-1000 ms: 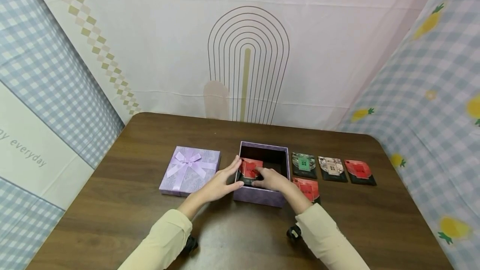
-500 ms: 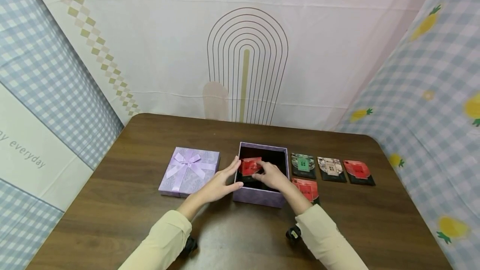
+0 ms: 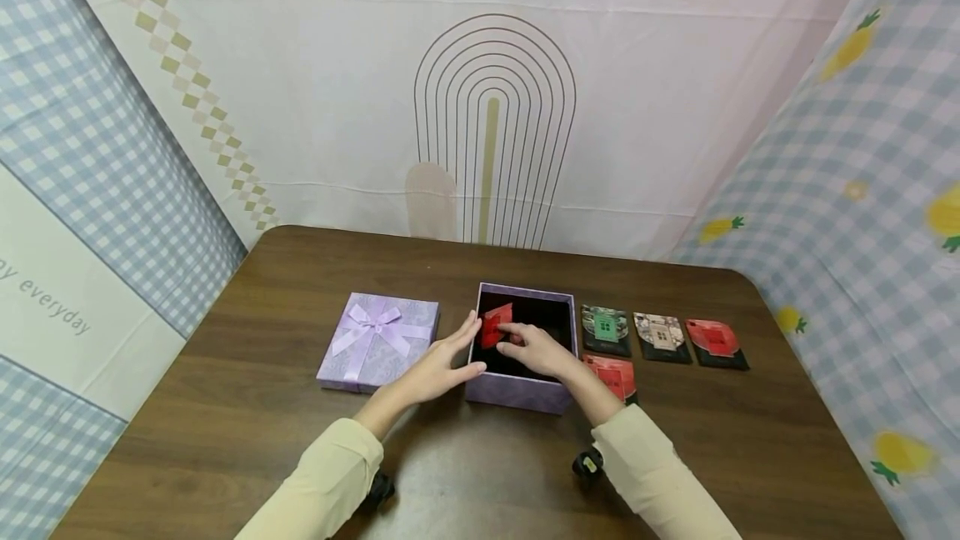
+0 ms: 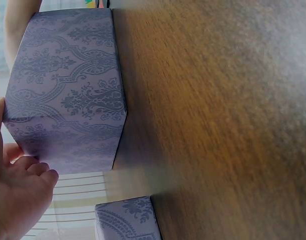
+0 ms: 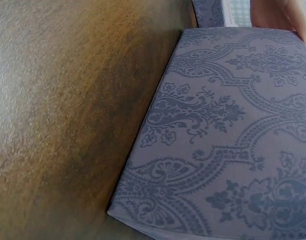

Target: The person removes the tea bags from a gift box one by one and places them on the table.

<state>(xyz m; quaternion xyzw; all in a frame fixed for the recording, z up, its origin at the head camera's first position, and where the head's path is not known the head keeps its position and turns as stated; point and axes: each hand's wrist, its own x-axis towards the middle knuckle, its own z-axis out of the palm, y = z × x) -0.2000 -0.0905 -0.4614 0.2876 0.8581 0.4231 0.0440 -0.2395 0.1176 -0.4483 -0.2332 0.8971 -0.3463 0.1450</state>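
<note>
An uncovered purple patterned box (image 3: 519,394) with a dark inside stands mid-table. Along its left wall lies my left hand (image 3: 442,365), fingers fairly straight, thumb at the front corner; in the left wrist view the left hand (image 4: 23,185) touches the box (image 4: 68,70) at that corner. My right hand (image 3: 538,350) reaches in over the front wall. Its bent index finger and thumb hold a small red-and-black flat packet (image 3: 493,325), tilted up close to the left wall. The packet's dark lower part blends into the box interior. The right wrist view shows mainly the box wall (image 5: 232,135).
The purple lid (image 3: 382,344) with a ribbon bow lies left of the box. Right of the box, a green packet (image 3: 606,330), a white packet (image 3: 663,337) and a red packet (image 3: 717,343) form a row. Another red packet (image 3: 611,375) lies nearer, partly behind the right forearm.
The red packet in the box has gone from lying fairly flat to tilted, its right side raised. My right fingers have shifted slightly left with it. The left hand stays at the wall.
</note>
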